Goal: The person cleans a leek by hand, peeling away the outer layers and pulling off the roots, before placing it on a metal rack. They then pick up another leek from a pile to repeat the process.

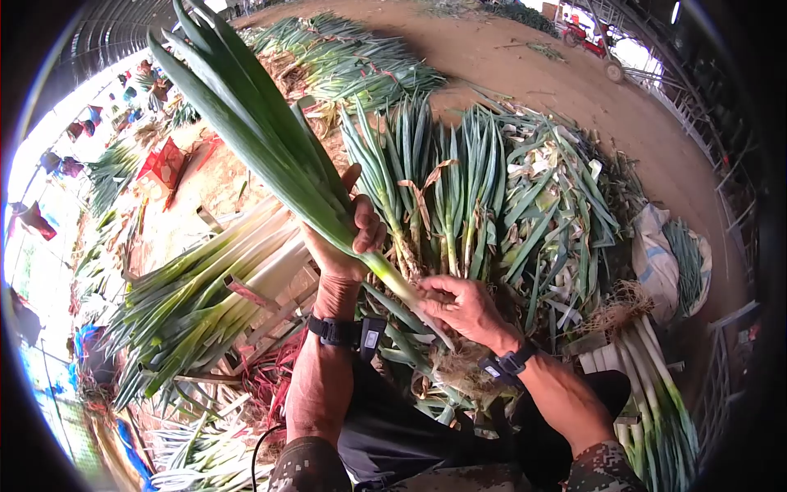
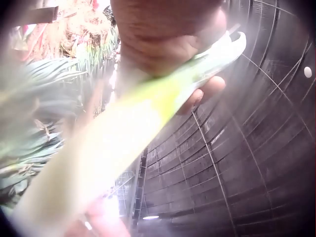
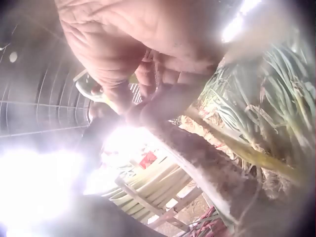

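Note:
A long green onion [image 1: 262, 139] slants across the head view, its broad green leaves at the upper left and its white stalk toward the lower right. My left hand [image 1: 334, 250] grips it where leaves meet stalk, fingers curled round it. Lower down, thumb and fingertips of my right hand [image 1: 471, 312] pinch at the outside of the white stalk. In the right wrist view, soil clings to the stalk [image 3: 192, 153], and a yellowed leaf strip [image 3: 252, 153] trails from near the fingers. Tangled roots [image 1: 463, 369] show below the right hand.
Cleaned onions [image 1: 213, 279] lie on a wooden rack at left, near red ties [image 1: 275, 369]. Unpeeled onions [image 1: 451, 180] stand ahead, beside a heap of stripped leaves [image 1: 553, 180]. More onions [image 1: 656, 385] lie at right, with a white sack [image 1: 656, 246] beyond.

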{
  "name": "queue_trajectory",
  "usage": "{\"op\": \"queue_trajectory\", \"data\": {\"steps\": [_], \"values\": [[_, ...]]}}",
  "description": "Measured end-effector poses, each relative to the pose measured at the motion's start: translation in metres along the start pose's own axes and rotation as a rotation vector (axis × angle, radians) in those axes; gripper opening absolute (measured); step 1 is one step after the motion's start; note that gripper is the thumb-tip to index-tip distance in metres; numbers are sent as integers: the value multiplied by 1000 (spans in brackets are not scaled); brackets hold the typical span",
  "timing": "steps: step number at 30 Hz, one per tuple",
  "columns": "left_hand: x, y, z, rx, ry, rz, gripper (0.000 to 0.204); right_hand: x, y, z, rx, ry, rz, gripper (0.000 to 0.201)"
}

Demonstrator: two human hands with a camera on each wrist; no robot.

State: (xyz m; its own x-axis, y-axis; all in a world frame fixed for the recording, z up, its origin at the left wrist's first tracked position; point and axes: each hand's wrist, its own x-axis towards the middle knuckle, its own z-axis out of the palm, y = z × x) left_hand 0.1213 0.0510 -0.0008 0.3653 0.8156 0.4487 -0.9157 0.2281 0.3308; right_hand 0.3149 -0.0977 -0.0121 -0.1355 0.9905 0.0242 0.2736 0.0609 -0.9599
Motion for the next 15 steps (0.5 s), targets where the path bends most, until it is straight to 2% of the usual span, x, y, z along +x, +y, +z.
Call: {"op": "queue_trajectory", "data": {"steps": [2,3,4,9,12,13,14,15], "values": [[1,6,-4,14,-16,-19,81,1,36,0,-364,98,-295,26],[0,10,-3,34,2,1,81,-10,39,-1,-333,103,-185,17],[0,14,-4,53,13,16,81,-22,51,-8,-462,80,-211,17],[-1,22,-9,101,62,43,81,-85,106,-12,-376,55,-52,17],[-2,21,-8,129,135,36,85,-96,120,-16,-528,-13,22,15],[-3,21,-10,154,142,42,85,-104,140,-18,-612,-9,11,17],[-1,23,-13,178,141,52,86,-116,155,-24,-742,-65,80,18],[1,25,-10,167,217,51,89,-131,171,-33,-872,-127,148,21]]}}
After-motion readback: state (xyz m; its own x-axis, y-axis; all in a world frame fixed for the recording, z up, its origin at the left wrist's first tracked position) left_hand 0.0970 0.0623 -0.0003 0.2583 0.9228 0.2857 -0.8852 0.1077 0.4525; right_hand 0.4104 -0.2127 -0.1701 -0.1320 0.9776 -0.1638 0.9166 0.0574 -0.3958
